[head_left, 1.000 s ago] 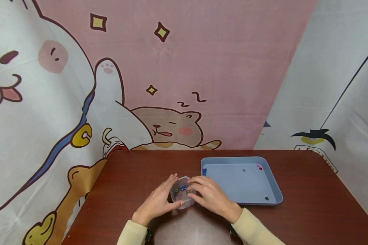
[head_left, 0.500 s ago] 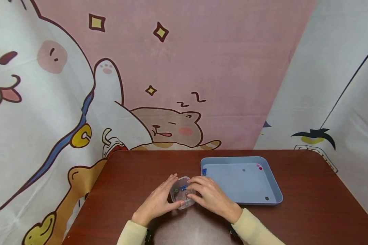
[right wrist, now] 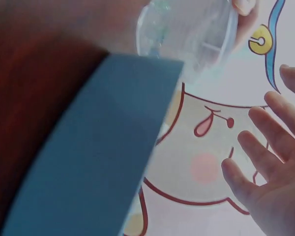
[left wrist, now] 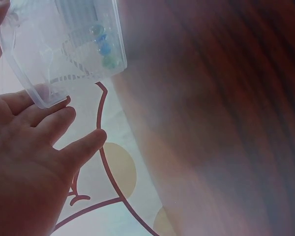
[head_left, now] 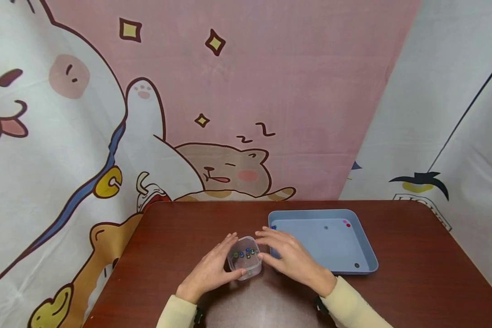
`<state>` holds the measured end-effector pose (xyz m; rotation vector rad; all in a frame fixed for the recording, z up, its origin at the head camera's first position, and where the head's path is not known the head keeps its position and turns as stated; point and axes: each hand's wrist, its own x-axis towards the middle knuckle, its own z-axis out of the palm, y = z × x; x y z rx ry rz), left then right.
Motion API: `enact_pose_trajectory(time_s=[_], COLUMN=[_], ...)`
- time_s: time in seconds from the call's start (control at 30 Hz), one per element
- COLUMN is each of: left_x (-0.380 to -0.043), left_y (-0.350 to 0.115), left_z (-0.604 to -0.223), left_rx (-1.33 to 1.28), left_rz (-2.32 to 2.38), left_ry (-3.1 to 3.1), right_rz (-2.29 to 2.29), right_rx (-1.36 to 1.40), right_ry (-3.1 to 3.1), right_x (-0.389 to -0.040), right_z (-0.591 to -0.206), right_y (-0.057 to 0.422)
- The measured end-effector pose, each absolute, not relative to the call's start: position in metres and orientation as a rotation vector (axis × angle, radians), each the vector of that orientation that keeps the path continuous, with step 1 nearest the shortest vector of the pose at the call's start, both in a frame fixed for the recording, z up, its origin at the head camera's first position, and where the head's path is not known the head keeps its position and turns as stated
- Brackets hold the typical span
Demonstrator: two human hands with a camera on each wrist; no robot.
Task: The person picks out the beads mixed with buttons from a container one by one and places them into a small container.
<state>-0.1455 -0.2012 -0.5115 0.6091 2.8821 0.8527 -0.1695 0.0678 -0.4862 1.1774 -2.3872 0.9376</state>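
Observation:
A small clear plastic box [head_left: 243, 269] stands at the middle of the table in the head view. My left hand [head_left: 208, 272] holds it from the left, thumb at the near side and fingers along the far side. Several small glassy balls, blue and green [left wrist: 104, 47], lie together inside it. My right hand [head_left: 292, 256] hovers at the box's right rim, fingers spread and slightly bent, with nothing between them. In the right wrist view its fingers [right wrist: 259, 150] stand apart from the box.
A light blue tray [head_left: 324, 248] lies to the right, partly behind my right hand. It holds a blue ball [head_left: 274, 227], a red piece [head_left: 348, 225], a pink one, a grey one [head_left: 326, 227] and a dark one [head_left: 356, 265]. A cartoon-printed cloth [head_left: 311, 114] hangs behind the table.
My right hand has drawn back to the right from over the box, its fingers now outside the rim. The balls inside sit closer together. The left hand has stayed in place.

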Motion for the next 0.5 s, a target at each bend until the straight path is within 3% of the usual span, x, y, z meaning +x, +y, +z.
enact_pose_trajectory(time_s=[0.5], left_x=[-0.145], left_y=[-0.199], left_z=[-0.51], left_rx=[0.586], left_rz=[0.849], left_ry=[2.887], right_rz=[0.798], right_rx=[1.162], right_ry=[-2.511], right_x=[-0.191], right_z=[-0.458], right_y=[0.107])
